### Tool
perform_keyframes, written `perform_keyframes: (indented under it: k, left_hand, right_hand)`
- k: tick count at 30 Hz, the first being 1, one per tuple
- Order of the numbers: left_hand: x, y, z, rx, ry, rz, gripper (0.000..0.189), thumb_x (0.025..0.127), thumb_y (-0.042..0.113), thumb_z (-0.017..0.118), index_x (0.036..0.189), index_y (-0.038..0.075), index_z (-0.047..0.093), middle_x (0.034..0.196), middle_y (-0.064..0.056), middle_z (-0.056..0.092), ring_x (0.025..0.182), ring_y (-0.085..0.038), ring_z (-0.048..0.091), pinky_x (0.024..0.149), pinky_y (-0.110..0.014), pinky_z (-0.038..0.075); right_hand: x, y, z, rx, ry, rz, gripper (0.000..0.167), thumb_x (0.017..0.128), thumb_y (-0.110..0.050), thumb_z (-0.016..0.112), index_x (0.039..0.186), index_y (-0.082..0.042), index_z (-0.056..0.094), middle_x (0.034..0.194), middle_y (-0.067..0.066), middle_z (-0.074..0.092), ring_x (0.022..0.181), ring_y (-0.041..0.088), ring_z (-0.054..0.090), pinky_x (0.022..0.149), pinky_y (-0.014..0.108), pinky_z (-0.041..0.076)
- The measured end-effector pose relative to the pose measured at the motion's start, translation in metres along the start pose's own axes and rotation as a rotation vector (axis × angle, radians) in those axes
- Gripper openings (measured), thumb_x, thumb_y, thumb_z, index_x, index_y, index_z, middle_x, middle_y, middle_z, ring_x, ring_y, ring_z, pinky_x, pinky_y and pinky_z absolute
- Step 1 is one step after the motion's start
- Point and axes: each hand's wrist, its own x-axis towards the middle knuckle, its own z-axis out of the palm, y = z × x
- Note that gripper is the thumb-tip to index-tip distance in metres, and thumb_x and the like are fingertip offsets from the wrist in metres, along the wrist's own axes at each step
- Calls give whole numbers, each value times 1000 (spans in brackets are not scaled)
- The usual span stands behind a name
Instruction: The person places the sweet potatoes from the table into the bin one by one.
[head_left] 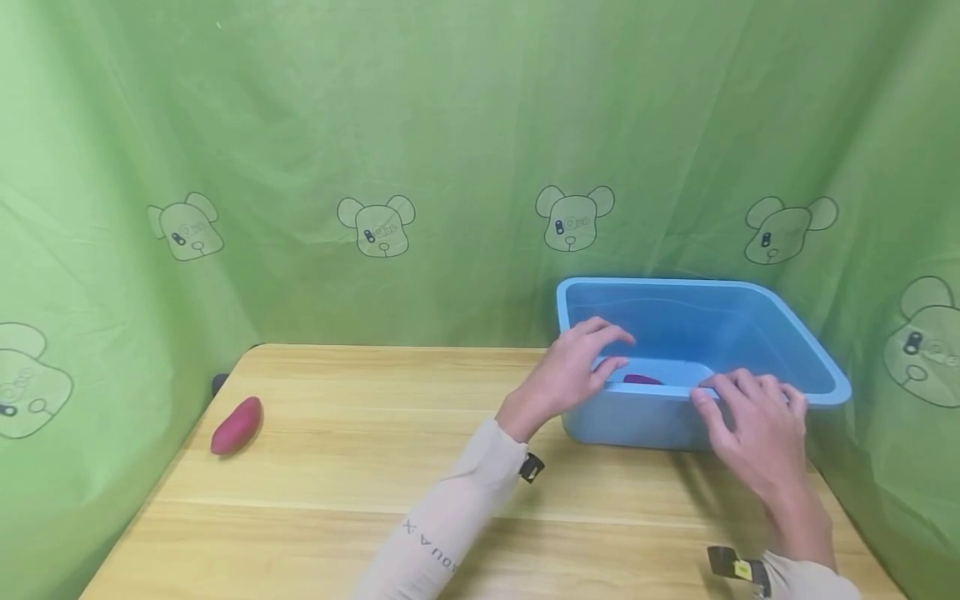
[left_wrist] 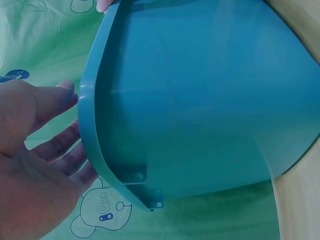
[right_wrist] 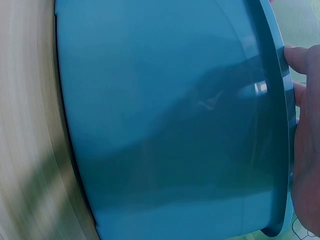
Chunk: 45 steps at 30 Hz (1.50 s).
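Filling seems the current step: the left hand [head_left: 564,368], slack and empty, hovers at the left of the blue rectangular plastic tub [head_left: 637,418], the right hand [head_left: 761,437] meets its near rim [head_left: 671,392], grip unclear, one smooth crimson oblong [head_left: 642,379] lies inside, and a matching crimson oblong [head_left: 237,426] well left likely calls for a reach

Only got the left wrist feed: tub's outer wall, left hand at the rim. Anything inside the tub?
Observer: Yes. The head view shows a dark red piece inside the blue tub, partly hidden by the near rim.
Operator: Any loose stuff outside it?
Observer: One long red object lies at the left side of the table.
Operator: And the right hand?
Observer: The right hand is at the tub's near rim, toward its right end.
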Motion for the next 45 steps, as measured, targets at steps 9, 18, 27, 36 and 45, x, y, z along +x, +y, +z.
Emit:
perform_keyframes:
  k: [9, 18, 27, 36, 45]
  left_hand:
    - [-7, -4, -3, -6, 57, 37, 28, 103, 20, 65, 129, 13, 67, 128, 1, 63, 121, -9, 58, 106, -14, 39]
    - [-18, -5, -9, -90, 144, 49, 25, 102, 13, 66, 126, 10, 68, 126, -2, 62, 117, -12, 59, 102, -11, 40]
    - [-33, -8, -18, -126, 198, 40, 26, 102, 12, 65, 127, 8, 67, 127, -3, 63, 120, -13, 58, 103, -15, 43]
    - [-49, -16, -27, -148, 263, 56, 25, 102, 12, 65, 126, 6, 67, 126, -4, 65, 123, -15, 58, 108, -19, 41]
    - [-66, -28, -35, -149, 316, 25, 24, 101, 12, 66, 124, 5, 69, 124, -5, 65, 120, -17, 60, 107, -24, 45]
  right_hand:
    - [0, 0, 0, 3, 19, -6, 28, 102, -34, 58, 105, -9, 70, 104, 16, 64, 101, 42, 49, 95, 70, 25]
    - [0, 3, 0, -10, 11, -3, 30, 102, -34, 56, 106, -8, 69, 105, 18, 63, 102, 43, 48, 94, 71, 24]
    - [0, 2, 0, -10, 1, -3, 33, 103, -35, 56, 110, -5, 69, 107, 20, 63, 104, 45, 48, 94, 71, 24]
    - [0, 1, 1, -8, 11, -9, 29, 103, -33, 56, 105, -8, 69, 104, 17, 63, 101, 43, 48, 94, 70, 24]
    - [0, 2, 1, -2, 14, -8, 29, 102, -33, 57, 107, -7, 70, 105, 18, 63, 102, 43, 48, 94, 70, 24]
